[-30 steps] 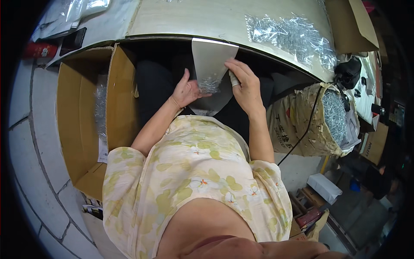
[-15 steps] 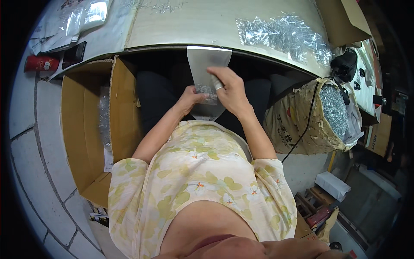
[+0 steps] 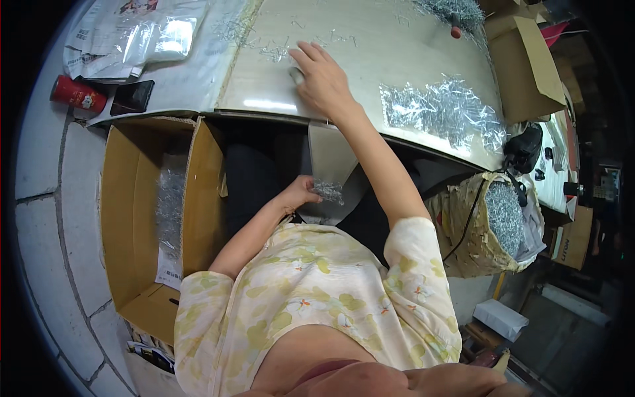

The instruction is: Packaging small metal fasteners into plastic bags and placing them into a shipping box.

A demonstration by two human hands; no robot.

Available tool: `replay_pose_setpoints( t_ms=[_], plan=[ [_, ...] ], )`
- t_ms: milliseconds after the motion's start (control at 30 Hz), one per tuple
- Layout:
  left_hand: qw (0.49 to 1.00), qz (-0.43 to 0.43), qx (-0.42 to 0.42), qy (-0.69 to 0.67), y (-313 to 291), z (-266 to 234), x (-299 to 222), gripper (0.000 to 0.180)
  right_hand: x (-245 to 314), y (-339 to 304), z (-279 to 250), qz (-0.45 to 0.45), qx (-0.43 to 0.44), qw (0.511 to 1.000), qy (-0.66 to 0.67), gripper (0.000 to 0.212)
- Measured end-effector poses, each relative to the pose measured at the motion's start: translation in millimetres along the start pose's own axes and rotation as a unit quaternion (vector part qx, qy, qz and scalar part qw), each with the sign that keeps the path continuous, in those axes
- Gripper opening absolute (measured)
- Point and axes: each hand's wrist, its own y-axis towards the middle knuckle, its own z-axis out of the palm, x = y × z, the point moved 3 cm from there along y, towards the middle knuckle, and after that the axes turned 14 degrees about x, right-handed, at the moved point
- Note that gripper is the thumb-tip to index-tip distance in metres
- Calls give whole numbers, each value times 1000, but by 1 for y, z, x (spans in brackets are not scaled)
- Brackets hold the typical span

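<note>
My left hand [image 3: 301, 192] is closed at the near edge of a bunch of small shiny wire pieces [image 3: 329, 192], low over my lap. The bunch rests on or just above a pale grey chute-like board [image 3: 331, 152] that slopes from the table edge between my legs. Over the tabletop reaches my right hand [image 3: 323, 81], its fingers stretched out and a pale wrap on the thumb. Beyond those fingertips lie loose wire pieces [image 3: 272, 53], scattered thinly. Whether the fingertips touch any of them is unclear.
On the table [image 3: 357, 40] sit a flat clear pack of wire pieces [image 3: 443, 112] and a heap [image 3: 456, 12] at the far right. A cardboard box [image 3: 135, 218] stands left. At right is a sack [image 3: 503, 218] full of wire pieces. A red can [image 3: 78, 94] stands far left.
My right hand has left the board and moved up and forward onto the tabletop, its fingers opening out. My left hand stays low with the bunch. The view has shifted, showing more table.
</note>
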Motion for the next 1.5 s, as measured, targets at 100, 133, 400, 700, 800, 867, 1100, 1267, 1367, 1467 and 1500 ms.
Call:
replay_pose_setpoints(
  t_ms=[100, 133, 400, 700, 800, 867, 1100, 1267, 1367, 1467, 1500],
  plan=[
    [1000, 4, -20, -6, -4, 5, -2, 46, -8, 18, 18, -11, 67, 997, -27, 39],
    [1000, 10, -27, -8, -5, 5, -4, 43, -10, 15, 23, 1, 131, 991, -32, 40],
    [1000, -15, 12, 13, -9, -3, -14, 39, 22, -121, -21, 38, 84, 996, 16, 40],
    [992, 52, 65, -92, -10, 16, -27, 55, 21, -191, -28, 139, 4, 957, 253, 40],
    [994, 55, 54, -81, -8, 16, -24, 54, 29, -207, 0, 138, 9, 945, 295, 43],
    [998, 34, 38, -49, -9, 17, -20, 52, 39, -212, 17, 123, 211, 944, 220, 43],
    [999, 24, -31, -6, -4, 18, -8, 37, 39, -209, 19, 150, 184, 939, 250, 30],
    [995, -90, -26, -27, -16, 20, 3, 30, 38, -209, 25, 167, 242, 933, 207, 31],
    [990, -64, 63, -110, -27, 44, -24, 46, 29, -204, -8, 169, 106, 953, 228, 24],
    [1000, -19, 18, -3, -28, 45, -52, 50, 10, -206, -18, 204, 96, 928, 297, 24],
    [999, -11, -26, 36, -25, 42, -63, 53, 6, -205, -17, 219, 117, 918, 310, 27]
  ],
)
